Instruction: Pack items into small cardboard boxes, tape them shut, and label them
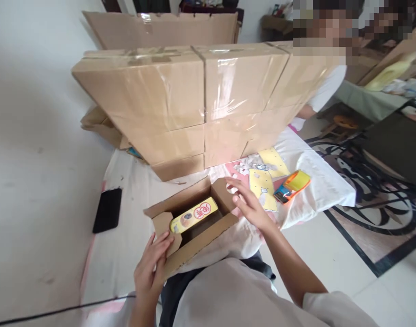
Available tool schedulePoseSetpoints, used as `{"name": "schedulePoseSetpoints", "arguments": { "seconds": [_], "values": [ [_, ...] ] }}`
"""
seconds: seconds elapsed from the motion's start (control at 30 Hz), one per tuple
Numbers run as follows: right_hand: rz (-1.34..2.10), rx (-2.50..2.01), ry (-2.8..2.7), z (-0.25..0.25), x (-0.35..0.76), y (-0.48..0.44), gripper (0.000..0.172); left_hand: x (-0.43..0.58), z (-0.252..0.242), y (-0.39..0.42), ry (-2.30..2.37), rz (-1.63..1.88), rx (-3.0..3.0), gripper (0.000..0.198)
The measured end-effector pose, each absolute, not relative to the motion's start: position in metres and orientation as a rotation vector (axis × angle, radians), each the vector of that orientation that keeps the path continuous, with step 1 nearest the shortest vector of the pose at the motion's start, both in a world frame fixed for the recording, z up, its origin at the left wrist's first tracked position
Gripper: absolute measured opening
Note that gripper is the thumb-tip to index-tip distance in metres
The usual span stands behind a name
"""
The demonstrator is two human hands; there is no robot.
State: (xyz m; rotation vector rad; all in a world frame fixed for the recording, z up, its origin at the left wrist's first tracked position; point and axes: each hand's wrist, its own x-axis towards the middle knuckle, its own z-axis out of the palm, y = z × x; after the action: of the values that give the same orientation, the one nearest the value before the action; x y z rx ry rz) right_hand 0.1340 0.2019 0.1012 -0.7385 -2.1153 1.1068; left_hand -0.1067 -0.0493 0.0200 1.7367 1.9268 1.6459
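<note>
A small open cardboard box (197, 250) sits tilted at the table's near edge, right in front of me, with its flaps up. Inside it lies a long yellow carton (194, 215) with red characters printed on its top. My left hand (151, 261) grips the box at its left end, fingers over the short flap (163, 222). By the opposite flap (222, 193) is my right hand (250, 204), its fingers spread and the fingertips at the flap's edge. Whether the right thumb presses on the cardboard I cannot tell.
Stacked taped cartons (180, 95) form a wall behind the box. On the right lies an orange tape dispenser (292, 186) with yellow tape. A flat black device (107, 210) rests on the left of the white tablecloth (133, 245). Another person's arm (306, 111) shows beyond the cartons.
</note>
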Motion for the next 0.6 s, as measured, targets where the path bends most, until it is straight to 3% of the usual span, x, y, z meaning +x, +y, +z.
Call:
{"name": "schedulePoseSetpoints", "arguments": {
  "seconds": [0.13,0.2,0.27,0.37,0.43,0.5,0.6],
  "values": [
    [1.393,-0.587,-2.016,0.085,0.139,0.186,0.049,-0.123,0.023,-0.048,1.836,1.406,1.885,0.039],
    [1.437,-0.51,-2.093,0.084,0.138,0.182,0.053,-0.131,0.021,-0.046,1.795,1.394,1.926,0.059],
    [1.419,-0.428,-2.19,0.086,0.139,0.182,0.069,-0.135,0.018,-0.046,1.779,1.381,2.0,0.08],
    [1.379,-0.328,-2.243,0.084,0.143,0.185,0.083,-0.133,0.012,-0.05,1.806,1.383,2.053,0.089],
    [1.357,-0.345,-2.197,0.077,0.144,0.184,0.077,-0.126,0.006,-0.053,1.917,1.366,1.96,0.071],
    [1.315,-0.462,-2.118,0.068,0.14,0.179,0.061,-0.119,-0.001,-0.052,2.1,1.38,1.766,0.055],
    [1.155,-0.693,-2.023,0.056,0.127,0.171,0.043,-0.113,-0.011,-0.042,2.261,1.48,1.549,0.061]
  ]
}}
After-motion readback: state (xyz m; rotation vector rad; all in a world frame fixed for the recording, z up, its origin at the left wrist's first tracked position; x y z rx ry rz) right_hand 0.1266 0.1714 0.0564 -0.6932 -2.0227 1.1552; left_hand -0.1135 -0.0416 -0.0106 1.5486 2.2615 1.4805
